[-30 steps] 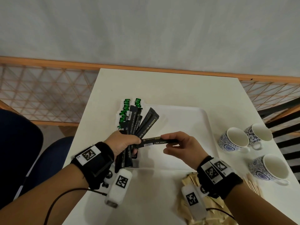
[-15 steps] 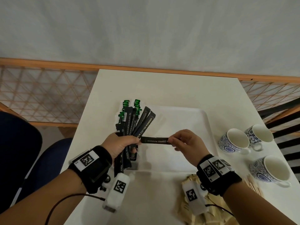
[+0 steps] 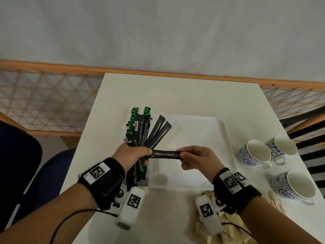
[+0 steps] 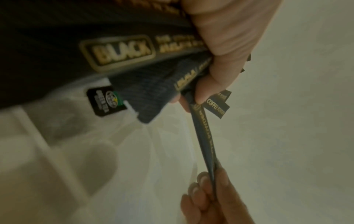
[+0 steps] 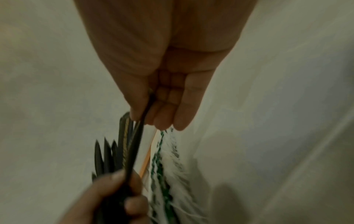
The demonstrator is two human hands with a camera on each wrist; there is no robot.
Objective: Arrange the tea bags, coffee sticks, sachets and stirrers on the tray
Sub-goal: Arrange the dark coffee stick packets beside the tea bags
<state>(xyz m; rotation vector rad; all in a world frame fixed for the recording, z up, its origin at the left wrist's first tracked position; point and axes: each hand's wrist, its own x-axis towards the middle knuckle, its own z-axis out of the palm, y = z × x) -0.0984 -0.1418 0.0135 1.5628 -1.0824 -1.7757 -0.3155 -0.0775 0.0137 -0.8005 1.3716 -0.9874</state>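
Note:
My left hand [image 3: 143, 154] grips a fanned bundle of black coffee sticks [image 3: 151, 132] above the left end of the white tray [image 3: 216, 127]. One black stick [image 3: 166, 153], printed "COFFEE POWDER", lies level between the hands. My right hand [image 3: 181, 155] pinches its right end, and its left end sits at the left thumb. In the left wrist view the stick [image 4: 204, 136] runs from the bundle [image 4: 118, 51] down to the right fingers [image 4: 206, 191]. Green-and-white sachets [image 3: 135, 111] lie on the tray under the bundle, also seen as green-edged packets [image 5: 162, 166] in the right wrist view.
Three blue-patterned cups [image 3: 255, 152] stand right of the tray. Beige sachets [image 3: 230, 231] are heaped at the near edge by my right wrist, with wooden stirrers [image 3: 275, 204] beside them. A blue chair [image 3: 45, 173] stands left of the table [image 3: 175, 95], and a wooden lattice rail [image 3: 44, 103] runs behind it.
The fan in my left hand shows two spread sticks where one showed a second ago. My right hand holds another stick level and has drifted slightly left toward the left thumb.

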